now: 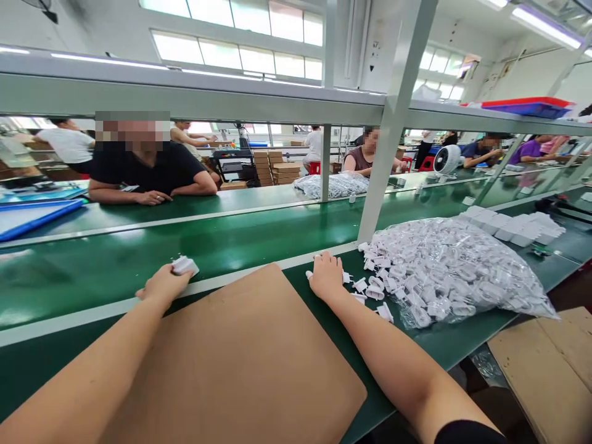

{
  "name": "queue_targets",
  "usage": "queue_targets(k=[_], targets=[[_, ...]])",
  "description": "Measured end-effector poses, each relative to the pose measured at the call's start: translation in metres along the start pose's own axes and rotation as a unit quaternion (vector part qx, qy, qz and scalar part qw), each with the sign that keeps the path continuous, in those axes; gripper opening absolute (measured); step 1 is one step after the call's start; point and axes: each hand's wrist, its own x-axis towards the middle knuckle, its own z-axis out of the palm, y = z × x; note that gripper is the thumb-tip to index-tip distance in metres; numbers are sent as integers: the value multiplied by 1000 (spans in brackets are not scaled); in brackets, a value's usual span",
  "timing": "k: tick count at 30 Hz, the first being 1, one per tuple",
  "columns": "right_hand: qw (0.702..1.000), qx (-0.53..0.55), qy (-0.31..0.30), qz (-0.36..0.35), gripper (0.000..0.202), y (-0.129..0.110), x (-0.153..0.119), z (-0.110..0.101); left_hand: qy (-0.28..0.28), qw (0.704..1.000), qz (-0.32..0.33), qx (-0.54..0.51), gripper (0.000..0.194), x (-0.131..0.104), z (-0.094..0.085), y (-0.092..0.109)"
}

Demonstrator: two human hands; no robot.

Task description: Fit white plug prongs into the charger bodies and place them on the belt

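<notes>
My left hand (163,285) is closed around a small white plastic piece (184,266) at the near edge of the green conveyor belt (139,259). My right hand (326,276) rests fingers-down on the green bench beside a brown cardboard mat (240,364), touching small white plug-like parts (370,290) that spill from a large heap of clear-bagged white pieces (448,271). Whether the right hand grips one of them is hidden by its fingers.
A steel upright (391,135) rises just beyond the heap. White boxes (513,227) lie farther right, a cardboard carton (550,364) stands below the bench edge. Across the belt a person in black (148,172) leans on the far bench; other workers and a small fan (446,160) sit behind.
</notes>
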Motion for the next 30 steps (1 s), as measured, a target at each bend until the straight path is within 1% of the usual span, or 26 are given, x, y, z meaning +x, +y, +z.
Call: queue_targets(k=[2,3,4,5,6,8,9,10,12,13,14,15,17,19,21,23,25,27,29,30], targets=[[1000,3,11,-13,43,-2,-1,-2,24,998,-57,-12,82,-17,-3,5],[1000,5,11,-20,42,-3,-2,-3,50,997,-59,-22,89,-31,-4,8],[1000,8,9,-24,42,-4,-2,-3,87,995,-25,-36,92,-47,-4,11],[1000,11,8,-28,42,-6,-3,-2,110,992,30,-47,91,-66,-3,12],[999,14,8,-31,43,-7,-3,0,109,988,96,-51,90,-85,-1,13],[999,28,15,-42,43,-10,-3,6,51,976,208,-37,95,-122,9,13],[998,40,20,-49,42,-12,-4,9,9,966,256,-24,101,-138,15,13],[997,54,25,-56,42,-14,-4,12,-39,955,293,-10,106,-150,21,13],[995,74,31,-65,43,-16,-5,17,-124,931,343,13,112,-166,31,17],[994,80,32,-66,44,-16,-5,19,-153,921,358,19,112,-169,35,21],[994,86,34,-66,45,-16,-5,22,-170,914,368,19,111,-171,38,26],[992,98,38,-66,46,-15,-5,23,-174,910,377,12,110,-171,40,31],[985,148,57,-65,47,-12,-5,27,-152,908,390,-21,105,-170,43,39],[970,216,81,-71,45,-10,-5,29,-119,907,395,-79,94,-169,44,42],[952,277,96,-91,41,-11,-6,31,-100,905,382,-159,82,-168,45,40],[929,335,96,-128,37,-17,-9,33,-101,896,355,-247,73,-166,44,36],[903,382,76,-181,38,-25,-13,36,-115,883,320,-322,68,-162,43,33],[883,398,40,-244,42,-32,-17,38,-135,869,295,-375,65,-159,41,33],[873,392,-2,-291,43,-35,-20,41,-159,856,302,-389,55,-158,37,34],[870,391,-20,-299,43,-36,-21,42,-166,851,318,-384,48,-157,35,35]])
